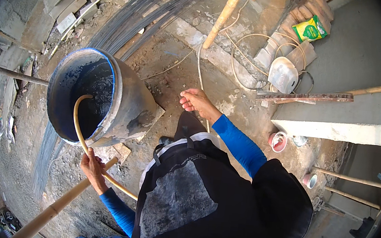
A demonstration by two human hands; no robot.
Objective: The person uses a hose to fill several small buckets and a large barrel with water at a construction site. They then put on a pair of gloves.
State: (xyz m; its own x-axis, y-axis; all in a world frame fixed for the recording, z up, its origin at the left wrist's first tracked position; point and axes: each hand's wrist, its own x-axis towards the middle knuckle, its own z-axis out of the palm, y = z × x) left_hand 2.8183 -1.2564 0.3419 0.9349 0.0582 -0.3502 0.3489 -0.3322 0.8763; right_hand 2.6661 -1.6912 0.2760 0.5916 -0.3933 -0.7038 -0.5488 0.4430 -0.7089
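Note:
A yellowish hose [78, 122] bends over the rim of a large dark drum [134, 98], its end inside above dark water [98, 82]. Gripped around that hose, below the drum's near rim, is my left hand [94, 171]; the rest of the hose runs right toward my dark apron [220, 188]. My right hand [197, 103] hangs in the air to the right of the drum, its fingers curled in, with nothing seen in them. It touches neither the drum nor the hose.
A bamboo pole [61, 203] slants under my left hand. Thin steel bars [111, 30] lie behind the drum. Another bamboo pole [226, 15] stands ahead, near looped hose [233, 53], a whitish pan [283, 75] and a green-yellow bag [310, 28]. A reddish bucket [277, 141] sits right.

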